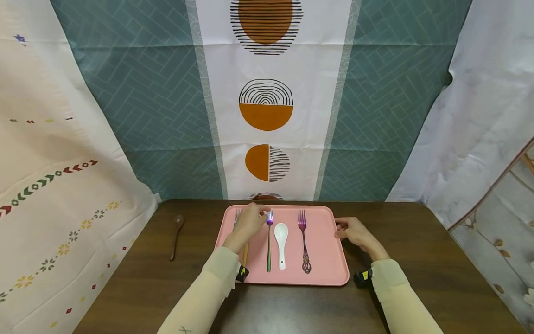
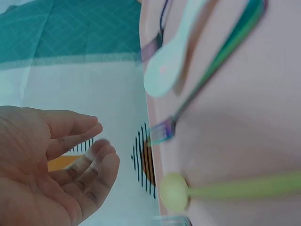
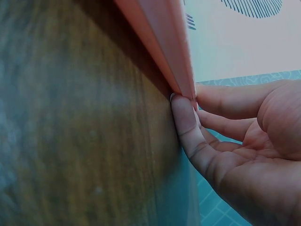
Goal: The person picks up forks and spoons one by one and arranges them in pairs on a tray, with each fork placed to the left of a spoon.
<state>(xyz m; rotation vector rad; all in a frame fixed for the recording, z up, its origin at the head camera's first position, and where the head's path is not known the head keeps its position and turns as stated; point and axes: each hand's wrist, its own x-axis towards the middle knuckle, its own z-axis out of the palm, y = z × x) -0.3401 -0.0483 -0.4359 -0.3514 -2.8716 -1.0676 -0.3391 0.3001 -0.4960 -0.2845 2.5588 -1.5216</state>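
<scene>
A pink tray (image 1: 321,273) lies on the table with cutlery in a row. My left hand (image 1: 250,221) hovers over its left part; in the left wrist view the fingers (image 2: 101,176) are loosely bent with nothing in them. Beneath it lies a yellow spoon (image 2: 174,192), its bowl hidden by the hand in the head view. Close to its right are a rainbow-coloured fork (image 1: 269,241) and a white spoon (image 1: 281,236). A purple fork (image 1: 302,221) lies farther right, while another fork (image 1: 238,214) shows at the left. My right hand (image 1: 354,232) pinches the tray's right rim between thumb and fingers.
On the brown table (image 1: 137,287), a wooden spoon (image 1: 177,234) lies left of the tray. A patterned cloth (image 1: 267,65) hangs behind the table's back edge. Light cloths hang at the left (image 1: 75,222) and right (image 1: 442,153).
</scene>
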